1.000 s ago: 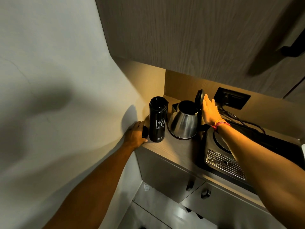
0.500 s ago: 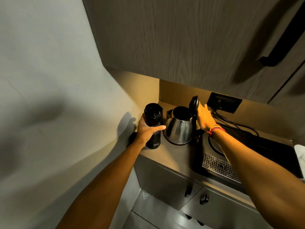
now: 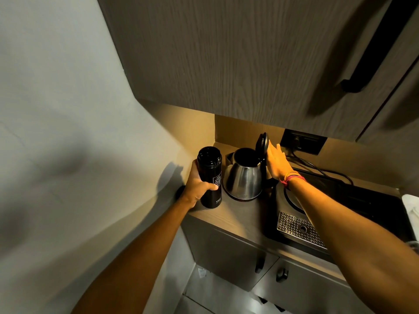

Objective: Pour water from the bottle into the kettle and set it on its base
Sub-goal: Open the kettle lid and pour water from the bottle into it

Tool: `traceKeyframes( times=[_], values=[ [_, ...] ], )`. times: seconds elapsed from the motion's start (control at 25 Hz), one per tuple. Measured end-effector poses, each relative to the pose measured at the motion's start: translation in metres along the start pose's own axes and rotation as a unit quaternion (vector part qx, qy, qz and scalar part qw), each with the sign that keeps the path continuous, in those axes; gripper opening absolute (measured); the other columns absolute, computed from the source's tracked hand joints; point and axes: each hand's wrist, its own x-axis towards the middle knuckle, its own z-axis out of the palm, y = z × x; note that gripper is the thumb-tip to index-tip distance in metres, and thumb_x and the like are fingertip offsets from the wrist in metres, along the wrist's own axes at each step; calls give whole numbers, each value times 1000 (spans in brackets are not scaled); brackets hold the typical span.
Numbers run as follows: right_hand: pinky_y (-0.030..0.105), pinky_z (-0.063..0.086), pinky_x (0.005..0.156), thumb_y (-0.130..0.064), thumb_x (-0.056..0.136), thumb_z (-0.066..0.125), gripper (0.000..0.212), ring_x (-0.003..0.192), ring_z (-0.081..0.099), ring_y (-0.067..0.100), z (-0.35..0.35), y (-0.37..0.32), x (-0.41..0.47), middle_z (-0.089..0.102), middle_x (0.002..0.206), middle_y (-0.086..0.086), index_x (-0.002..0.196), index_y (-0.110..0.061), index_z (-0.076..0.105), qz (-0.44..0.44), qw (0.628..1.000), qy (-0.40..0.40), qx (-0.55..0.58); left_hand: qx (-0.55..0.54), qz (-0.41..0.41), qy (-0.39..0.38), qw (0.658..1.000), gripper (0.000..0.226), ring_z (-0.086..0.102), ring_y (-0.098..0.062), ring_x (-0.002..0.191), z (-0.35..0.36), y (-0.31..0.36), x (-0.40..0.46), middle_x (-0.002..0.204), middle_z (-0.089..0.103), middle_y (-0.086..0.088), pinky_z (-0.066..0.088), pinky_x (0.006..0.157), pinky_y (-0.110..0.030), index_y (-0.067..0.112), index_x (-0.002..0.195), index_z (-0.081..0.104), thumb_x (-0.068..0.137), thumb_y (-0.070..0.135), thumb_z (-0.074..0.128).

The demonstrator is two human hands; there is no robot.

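Both hands work at the tabletop's (image 3: 229,217) far left corner; left hand (image 3: 196,185) wraps the bottle (image 3: 209,175); right hand (image 3: 277,163), fingers flat and spread, seemingly props the kettle (image 3: 243,179) lid (image 3: 262,143).

A small kitchenette: wood-grain cabinets (image 3: 238,64), counter (image 3: 238,220), kettle (image 3: 243,177), wall socket (image 3: 303,141).
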Motion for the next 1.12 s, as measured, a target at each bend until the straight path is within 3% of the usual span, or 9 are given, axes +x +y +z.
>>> traceKeyframes(
  times=[0.2,0.24,0.28,0.32,0.4,0.48,0.68,0.96,1.12],
  values=[
    [60,3,118,-3,99,41,51,148,2,48,4,8,6,26,153,31,145,9,25,14,998,16,-61,57,45,23,997,98,59,-25,122,3,13,1,130,62,-6,50,106,-48,16,133,52,49,9,101],
    [36,-1,92,3,99,37,29,115,-11,30,1,1,-4,42,127,43,120,22,43,37,998,21,-42,68,53,45,995,100,58,-25,124,7,12,-1,130,62,-6,51,106,-48,16,134,53,47,17,102],
    [38,27,99,7,98,34,22,111,32,27,-5,-12,-10,48,102,41,94,21,50,29,999,19,-36,79,51,60,994,105,56,-26,126,10,10,-3,132,60,-7,50,106,-47,16,136,53,45,25,103],
    [39,28,104,7,99,32,25,115,35,32,-12,-21,-9,48,102,41,94,19,52,24,1000,-3,-19,85,40,63,994,110,54,-27,128,12,9,-5,134,58,-7,49,107,-47,17,139,51,44,29,103],
    [54,22,118,-1,101,35,41,141,27,42,-8,-9,-5,30,148,36,139,12,35,9,997,-59,-56,89,18,37,995,111,51,-30,131,9,7,-3,136,55,-10,47,109,-49,19,142,49,46,31,103],
    [63,12,120,-6,100,41,62,149,9,46,-10,0,1,9,163,20,154,-2,11,-47,991,-50,-112,95,13,11,995,102,52,-34,130,3,5,1,135,55,-15,48,108,-51,18,138,53,48,28,102],
    [67,6,117,-20,100,42,70,148,-3,48,-3,7,10,3,165,12,156,-17,0,-50,987,-51,-141,7,2,4,1000,85,62,-26,121,12,10,-3,128,66,-8,51,106,-43,16,133,56,59,1,95],
    [67,8,117,-19,99,43,68,149,0,47,-3,8,12,5,164,17,156,-14,5,-31,988,-56,-143,20,13,130,991,65,68,-13,97,40,19,-12,102,71,8,53,81,-19,25,117,66,59,12,94],
    [69,11,116,-20,98,44,67,148,3,49,-4,8,13,9,163,19,155,-13,10,-28,987,-65,-145,69,35,132,988,70,67,-18,103,50,31,-9,112,73,0,57,91,-32,19,123,64,59,17,93]
  ],
)
